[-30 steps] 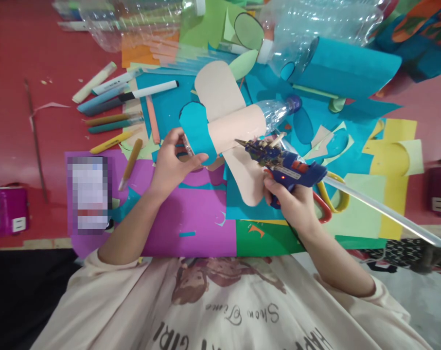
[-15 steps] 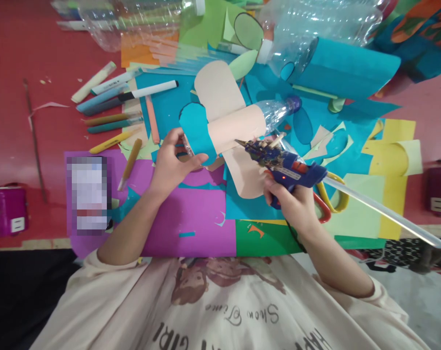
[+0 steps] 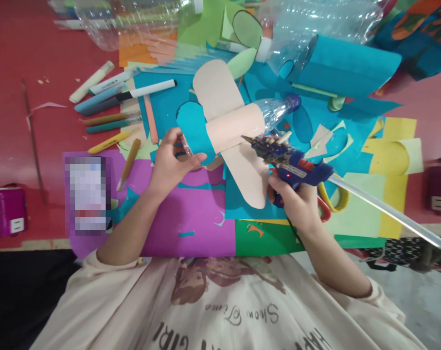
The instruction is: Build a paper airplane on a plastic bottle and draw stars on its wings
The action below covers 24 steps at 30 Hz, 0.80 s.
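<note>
Seen from the small plastic bottle (image 3: 274,113), the phone (image 3: 89,192) lay at eight o'clock on purple paper (image 3: 191,218), and several markers (image 3: 107,100) were between nine and ten. Your left hand (image 3: 172,167), at eight o'clock, had the thumb apart from the fingers and gripped between them the bottle's base end, covered by a cyan paper piece (image 3: 193,129). The bottle lay before you, its purple cap (image 3: 295,102) pointing to two o'clock; a peach paper sleeve (image 3: 237,127) surrounded its body, and peach wings (image 3: 219,90) extended toward eleven and five. Your right hand (image 3: 296,201), between four and five, had its fingers curled around the handle of a blue hot-glue gun (image 3: 298,167); trigger pressure I could not tell. Its nozzle (image 3: 246,139) pointed to ten o'clock, close to the sleeve's lower edge; contact was unclear. The glue stick (image 3: 391,212) projected toward four, above the scissors (image 3: 345,199).
</note>
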Each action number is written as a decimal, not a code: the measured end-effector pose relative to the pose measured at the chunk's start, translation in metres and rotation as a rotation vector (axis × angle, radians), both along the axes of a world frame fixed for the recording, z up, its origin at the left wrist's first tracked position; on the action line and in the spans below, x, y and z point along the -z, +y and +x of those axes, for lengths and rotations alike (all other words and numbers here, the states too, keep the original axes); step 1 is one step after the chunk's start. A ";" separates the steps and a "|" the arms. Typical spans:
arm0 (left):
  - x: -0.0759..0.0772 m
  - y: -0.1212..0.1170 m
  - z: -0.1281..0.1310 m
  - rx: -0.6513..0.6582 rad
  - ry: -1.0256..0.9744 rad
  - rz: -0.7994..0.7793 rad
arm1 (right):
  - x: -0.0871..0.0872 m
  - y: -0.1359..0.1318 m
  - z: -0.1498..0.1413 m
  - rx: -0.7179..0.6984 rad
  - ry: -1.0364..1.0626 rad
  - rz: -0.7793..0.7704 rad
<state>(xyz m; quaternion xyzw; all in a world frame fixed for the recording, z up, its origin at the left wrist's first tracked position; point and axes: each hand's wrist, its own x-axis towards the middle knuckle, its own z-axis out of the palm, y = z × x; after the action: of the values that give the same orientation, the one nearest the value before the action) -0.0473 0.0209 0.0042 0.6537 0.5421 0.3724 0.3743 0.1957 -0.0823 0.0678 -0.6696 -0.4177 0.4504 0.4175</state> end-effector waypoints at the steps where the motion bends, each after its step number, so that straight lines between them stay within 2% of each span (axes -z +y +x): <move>1: 0.000 0.000 0.000 -0.007 -0.002 0.006 | -0.001 0.000 -0.002 -0.035 0.001 -0.004; 3: 0.000 0.000 0.001 -0.017 -0.005 0.020 | -0.002 -0.001 -0.006 -0.084 0.006 -0.006; 6: 0.000 0.000 0.001 -0.018 -0.005 0.024 | -0.001 0.000 -0.006 -0.080 0.002 0.010; 14: 0.000 0.000 0.001 -0.014 -0.010 0.005 | 0.003 0.001 0.019 0.125 -0.003 0.053; 18: 0.000 0.000 0.000 -0.014 -0.030 -0.002 | -0.004 0.004 0.030 0.123 0.124 0.014; 21: -0.002 0.000 -0.001 -0.007 -0.041 0.018 | -0.006 0.001 0.055 0.224 0.174 0.060; 24: -0.006 0.004 -0.003 0.023 -0.041 0.033 | -0.002 -0.009 0.098 0.443 -0.036 0.138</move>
<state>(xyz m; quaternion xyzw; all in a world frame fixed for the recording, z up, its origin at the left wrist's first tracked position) -0.0506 0.0246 0.0098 0.6584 0.5204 0.3902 0.3788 0.2936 -0.0911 0.0703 -0.7228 -0.2975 0.3060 0.5436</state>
